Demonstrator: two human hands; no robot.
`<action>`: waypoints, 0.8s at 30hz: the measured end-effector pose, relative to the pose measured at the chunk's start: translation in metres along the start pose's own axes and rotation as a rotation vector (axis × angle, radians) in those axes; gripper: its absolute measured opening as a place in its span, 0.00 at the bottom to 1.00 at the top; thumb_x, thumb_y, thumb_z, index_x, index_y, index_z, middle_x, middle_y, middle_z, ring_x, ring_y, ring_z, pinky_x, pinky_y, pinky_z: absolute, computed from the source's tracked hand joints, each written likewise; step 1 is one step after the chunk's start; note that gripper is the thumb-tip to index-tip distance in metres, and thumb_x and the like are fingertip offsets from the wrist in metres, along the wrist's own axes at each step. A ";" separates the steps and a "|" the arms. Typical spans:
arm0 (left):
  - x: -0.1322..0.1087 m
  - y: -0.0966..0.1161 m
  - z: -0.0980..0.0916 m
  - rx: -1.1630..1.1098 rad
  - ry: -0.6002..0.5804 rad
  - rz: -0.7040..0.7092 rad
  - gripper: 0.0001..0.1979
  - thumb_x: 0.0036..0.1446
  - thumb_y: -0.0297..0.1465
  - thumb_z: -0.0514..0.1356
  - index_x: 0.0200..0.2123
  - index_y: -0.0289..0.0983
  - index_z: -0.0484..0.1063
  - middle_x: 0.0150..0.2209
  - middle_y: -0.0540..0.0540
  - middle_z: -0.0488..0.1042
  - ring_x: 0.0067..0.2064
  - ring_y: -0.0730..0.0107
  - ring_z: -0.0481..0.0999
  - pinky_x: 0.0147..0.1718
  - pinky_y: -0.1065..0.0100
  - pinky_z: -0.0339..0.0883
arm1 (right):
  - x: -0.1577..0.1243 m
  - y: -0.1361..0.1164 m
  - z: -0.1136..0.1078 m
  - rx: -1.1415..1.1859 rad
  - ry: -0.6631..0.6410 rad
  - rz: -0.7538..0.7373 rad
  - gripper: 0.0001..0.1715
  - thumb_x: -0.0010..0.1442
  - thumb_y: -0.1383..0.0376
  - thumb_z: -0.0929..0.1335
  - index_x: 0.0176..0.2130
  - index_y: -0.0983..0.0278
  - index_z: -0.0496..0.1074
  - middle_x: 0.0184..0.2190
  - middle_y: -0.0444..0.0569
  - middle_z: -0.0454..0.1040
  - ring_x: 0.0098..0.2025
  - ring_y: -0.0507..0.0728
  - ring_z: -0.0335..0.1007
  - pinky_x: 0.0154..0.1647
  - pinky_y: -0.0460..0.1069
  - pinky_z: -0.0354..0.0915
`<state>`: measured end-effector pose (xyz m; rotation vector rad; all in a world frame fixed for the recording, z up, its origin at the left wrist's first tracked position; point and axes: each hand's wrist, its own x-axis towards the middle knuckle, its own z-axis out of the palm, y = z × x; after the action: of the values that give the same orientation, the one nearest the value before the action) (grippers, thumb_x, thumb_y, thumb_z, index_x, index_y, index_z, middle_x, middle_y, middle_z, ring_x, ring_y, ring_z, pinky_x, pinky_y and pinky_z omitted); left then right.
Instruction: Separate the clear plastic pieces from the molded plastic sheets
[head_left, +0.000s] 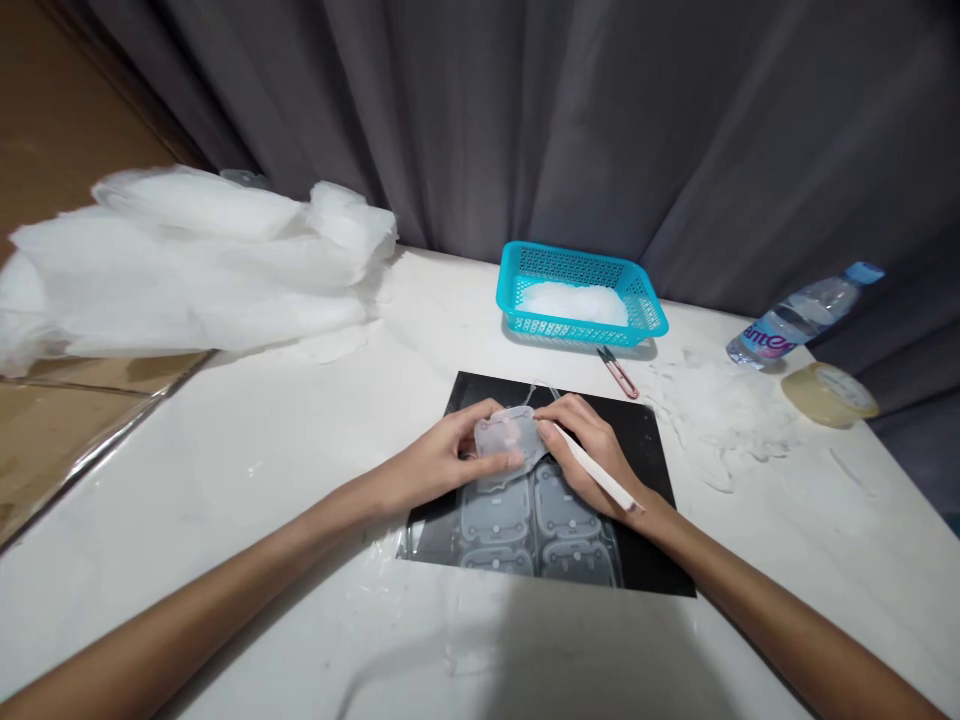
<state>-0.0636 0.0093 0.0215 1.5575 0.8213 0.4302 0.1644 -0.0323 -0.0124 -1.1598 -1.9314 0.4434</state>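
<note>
My left hand (pixel 469 450) is closed on a translucent, whitish rounded piece (pixel 504 432), thumb across its front. A white pen-shaped tool (pixel 596 468) lies in my right hand (pixel 589 450), its back end pointing toward my wrist. The tool's tip is hidden by my fingers at the right edge of the piece. Below both hands, a black mat (pixel 649 540) carries several similar translucent rounded pieces (pixel 495 515) laid in rows. A thin clear strip (pixel 536 388) loops up behind my fingers.
A blue basket (pixel 510 322) holding white translucent material stands at the back. Pink-handled thread snips (pixel 619 374) lie before it. Clear scraps (pixel 727 410), a water bottle (pixel 799 318) and a tape roll (pixel 829 394) are at right. White plastic bags (pixel 187 270) are piled at left.
</note>
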 end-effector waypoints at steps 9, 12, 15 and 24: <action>0.003 -0.009 -0.011 0.164 0.148 0.069 0.14 0.62 0.41 0.65 0.37 0.37 0.70 0.31 0.50 0.68 0.32 0.69 0.66 0.30 0.68 0.59 | -0.001 -0.003 -0.001 -0.005 -0.093 -0.117 0.08 0.71 0.67 0.66 0.46 0.64 0.75 0.38 0.51 0.76 0.40 0.57 0.70 0.47 0.55 0.68; 0.004 -0.007 -0.010 0.177 0.145 0.072 0.13 0.61 0.41 0.65 0.40 0.36 0.72 0.33 0.49 0.69 0.33 0.69 0.66 0.31 0.68 0.60 | 0.000 -0.004 -0.001 -0.016 -0.086 -0.134 0.06 0.71 0.67 0.67 0.44 0.65 0.75 0.37 0.51 0.76 0.39 0.57 0.70 0.46 0.54 0.68; 0.005 -0.006 -0.006 0.133 0.158 0.064 0.15 0.60 0.41 0.67 0.40 0.35 0.73 0.33 0.50 0.69 0.33 0.70 0.67 0.31 0.68 0.60 | 0.000 -0.003 -0.001 -0.011 -0.085 -0.147 0.08 0.71 0.69 0.65 0.44 0.64 0.74 0.36 0.49 0.75 0.38 0.56 0.69 0.46 0.54 0.68; 0.007 -0.003 -0.003 0.031 0.153 -0.024 0.18 0.57 0.44 0.69 0.30 0.34 0.74 0.26 0.51 0.67 0.28 0.72 0.65 0.27 0.69 0.58 | -0.001 -0.002 0.000 0.006 -0.085 -0.124 0.09 0.70 0.70 0.64 0.44 0.63 0.74 0.36 0.50 0.75 0.39 0.57 0.70 0.45 0.54 0.69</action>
<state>-0.0617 0.0157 0.0183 1.5554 0.9675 0.5260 0.1636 -0.0345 -0.0115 -1.0258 -2.0609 0.4377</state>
